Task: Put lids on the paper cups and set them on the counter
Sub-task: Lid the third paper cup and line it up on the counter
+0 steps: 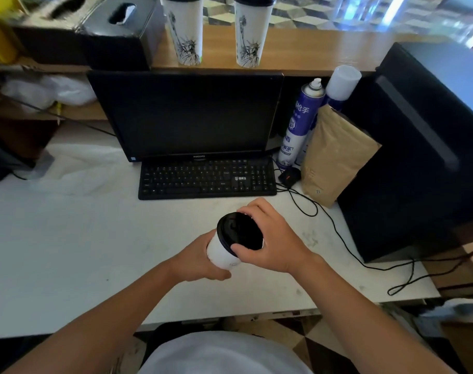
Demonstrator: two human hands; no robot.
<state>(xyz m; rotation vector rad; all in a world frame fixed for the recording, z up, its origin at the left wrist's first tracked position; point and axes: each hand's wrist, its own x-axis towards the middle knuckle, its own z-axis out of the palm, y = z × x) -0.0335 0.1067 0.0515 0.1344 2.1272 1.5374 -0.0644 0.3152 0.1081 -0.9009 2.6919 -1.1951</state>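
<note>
The left hand (pixel 200 261) grasps the tilted cup (pixel 222 251) from below. The right hand (pixel 273 242) clasps the lid (pixel 240 232) on its upper end, pressing along the cup's axis.

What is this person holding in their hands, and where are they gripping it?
A white paper cup: the left hand wraps its side wall, while the right hand grips the rim of the black plastic lid on top.

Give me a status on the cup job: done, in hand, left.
Done: two lidded cups stand on the wooden counter. In hand: a third cup over the desk, gripped by the left hand, while the right hand presses a black lid onto its rim. Left: seat that lid fully and set this cup on the counter. No other unlidded cups are in view.
</note>
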